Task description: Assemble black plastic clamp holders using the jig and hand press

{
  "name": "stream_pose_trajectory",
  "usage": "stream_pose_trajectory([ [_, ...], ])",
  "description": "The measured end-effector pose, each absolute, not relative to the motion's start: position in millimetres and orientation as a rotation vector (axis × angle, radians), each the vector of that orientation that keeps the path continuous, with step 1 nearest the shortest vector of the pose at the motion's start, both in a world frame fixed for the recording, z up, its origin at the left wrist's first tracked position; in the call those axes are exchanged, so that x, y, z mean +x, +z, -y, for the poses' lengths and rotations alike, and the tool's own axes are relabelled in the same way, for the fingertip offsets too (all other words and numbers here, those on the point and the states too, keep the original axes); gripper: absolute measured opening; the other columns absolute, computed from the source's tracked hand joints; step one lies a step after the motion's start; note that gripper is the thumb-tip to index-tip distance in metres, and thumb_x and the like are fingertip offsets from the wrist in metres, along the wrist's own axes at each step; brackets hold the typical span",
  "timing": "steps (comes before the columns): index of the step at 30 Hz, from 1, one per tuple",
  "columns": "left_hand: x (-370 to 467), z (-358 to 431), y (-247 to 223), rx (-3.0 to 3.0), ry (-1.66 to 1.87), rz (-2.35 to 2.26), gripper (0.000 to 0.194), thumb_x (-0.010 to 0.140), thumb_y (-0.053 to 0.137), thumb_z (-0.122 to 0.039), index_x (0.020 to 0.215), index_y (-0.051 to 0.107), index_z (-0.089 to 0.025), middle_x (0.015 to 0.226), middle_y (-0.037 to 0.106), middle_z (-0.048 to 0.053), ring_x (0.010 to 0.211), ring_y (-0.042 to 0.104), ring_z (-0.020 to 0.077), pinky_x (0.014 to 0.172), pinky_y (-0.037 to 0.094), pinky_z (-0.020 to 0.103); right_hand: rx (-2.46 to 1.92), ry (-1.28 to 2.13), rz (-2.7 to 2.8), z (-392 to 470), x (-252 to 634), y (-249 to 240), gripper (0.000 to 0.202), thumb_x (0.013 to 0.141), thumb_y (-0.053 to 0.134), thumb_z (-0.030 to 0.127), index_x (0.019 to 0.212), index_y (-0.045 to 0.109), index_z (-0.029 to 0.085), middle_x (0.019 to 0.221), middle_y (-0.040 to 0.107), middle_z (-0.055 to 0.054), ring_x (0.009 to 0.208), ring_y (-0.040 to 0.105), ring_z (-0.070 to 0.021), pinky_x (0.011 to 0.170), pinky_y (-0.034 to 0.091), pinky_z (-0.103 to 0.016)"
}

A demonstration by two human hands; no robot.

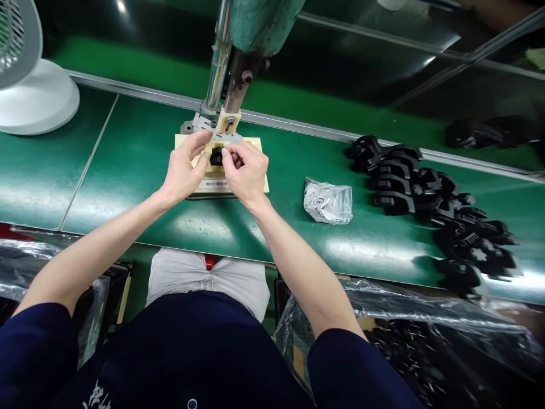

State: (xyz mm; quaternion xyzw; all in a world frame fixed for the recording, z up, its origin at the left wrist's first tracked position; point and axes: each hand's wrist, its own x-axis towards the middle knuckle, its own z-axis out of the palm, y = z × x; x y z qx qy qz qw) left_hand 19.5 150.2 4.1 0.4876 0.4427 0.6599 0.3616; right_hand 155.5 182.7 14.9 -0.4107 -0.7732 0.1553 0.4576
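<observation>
A small black plastic part [217, 156] sits in the cream-coloured fixture [200, 170], below the ram [233, 102] of a green press. My left hand [186, 165] is at the fixture's left side, fingers stretched out and thumb apart, its thumb tip close to the black part. From the right, my right hand [246, 169] reaches in with thumb and forefinger pinched together at the part's right edge. Whatever is between those fingertips is too small or hidden to name. The fixture's front carries a white printed label [214, 184].
To the right lies a clear printed plastic bag [327, 202]. Beyond it, several black plastic parts [394, 182] are piled along the green bench [264, 227]. A white fan [38, 96] stands at the left. Plastic-lined bins [409, 301] of black parts are below the bench's edge.
</observation>
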Motion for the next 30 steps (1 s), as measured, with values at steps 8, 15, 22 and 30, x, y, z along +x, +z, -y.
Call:
stream_pose_trajectory([
  [8,17.0,-166.3,3.9,1.290,1.693,-1.153,0.034,0.074,0.072,-0.017,0.107,0.064,-0.020,0.114,0.067,0.008,0.116,0.061,0.0263,0.107,0.045,0.044,-1.064,0.377,1.872,-192.0,146.2,12.3,0.019,0.088,0.055,0.021,0.070,0.060,0.019,0.064,0.050,0.000,0.063,0.048,-0.0126,0.065,0.039,-0.027],
  [15,1.0,-182.7,-20.4,1.722,1.632,-1.108,0.038,0.088,0.060,-0.044,0.122,0.056,-0.027,0.122,0.065,0.006,0.117,0.062,0.0241,0.101,0.051,0.041,-1.019,0.334,1.868,-192.6,146.5,10.8,0.020,0.089,0.054,0.022,0.070,0.058,0.018,0.063,0.050,0.002,0.064,0.050,-0.0117,0.067,0.042,-0.026],
  [22,5.8,-182.5,-12.9,1.899,1.609,-1.111,0.044,0.091,0.053,-0.053,0.128,0.049,-0.029,0.125,0.062,0.006,0.117,0.062,0.0242,0.103,0.050,0.041,-0.997,0.396,1.783,-198.9,148.4,9.0,0.017,0.091,0.054,0.024,0.077,0.061,0.017,0.068,0.056,0.003,0.062,0.050,-0.0085,0.067,0.044,-0.025],
  [30,14.9,-189.0,-12.0,1.822,1.656,-1.148,0.035,0.091,0.055,-0.044,0.122,0.052,-0.028,0.121,0.064,0.007,0.122,0.059,0.0262,0.101,0.051,0.044,-0.998,0.536,1.772,-204.1,147.1,9.1,0.018,0.091,0.056,0.027,0.077,0.063,0.017,0.071,0.059,0.002,0.064,0.053,-0.0082,0.065,0.045,-0.024],
])
